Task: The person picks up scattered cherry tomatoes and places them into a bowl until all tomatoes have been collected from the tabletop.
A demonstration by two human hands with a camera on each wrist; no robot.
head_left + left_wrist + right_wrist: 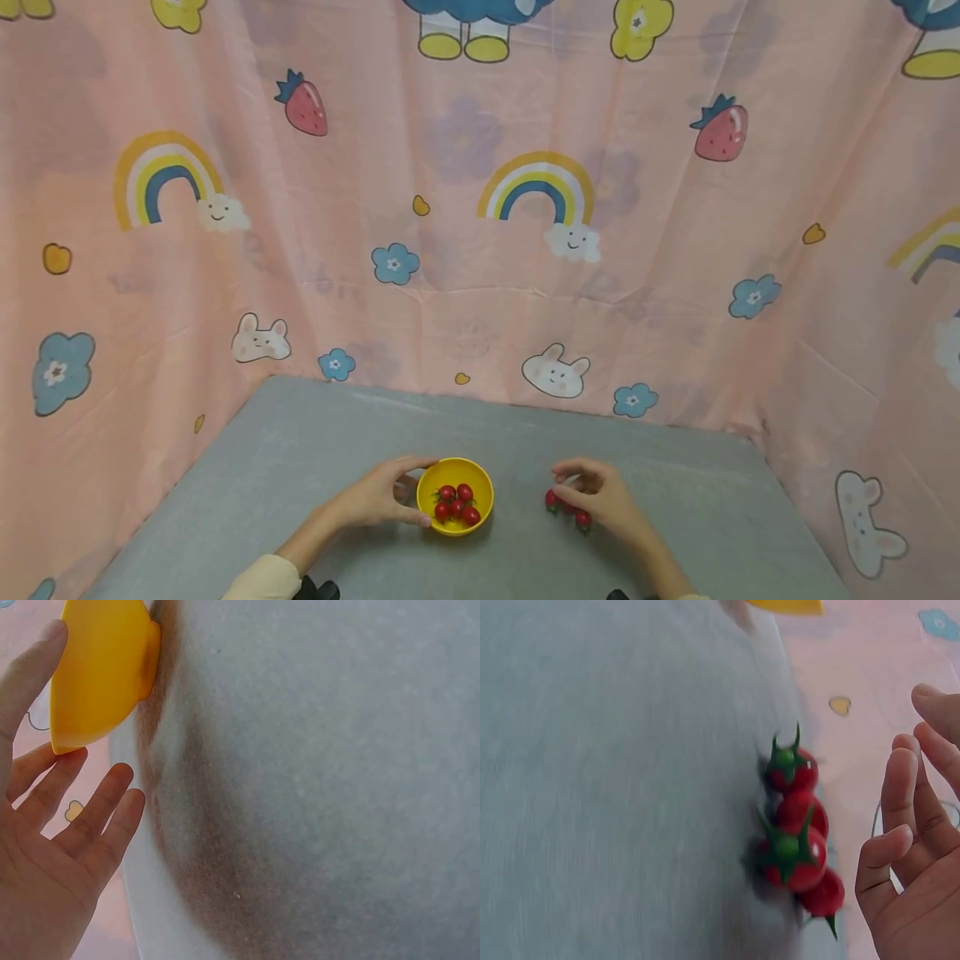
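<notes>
Yellow bowl (105, 675), rim (457, 532) clamped in left grip (375, 496), table (517, 487) between, right grip (602, 500) apart near tomatoes (804, 851)

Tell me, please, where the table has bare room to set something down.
The table is bare along its far side, between the yellow bowl and the curtain; between the bowl and the loose tomatoes; and right of the right forearm. It is crowded at the bowl, which the left fingers hold, and at the loose tomatoes, near the right fingers.

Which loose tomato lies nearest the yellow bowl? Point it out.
The leftmost loose tomato in the head view; the other loose tomatoes lie farther right, away from the yellow bowl.
</notes>
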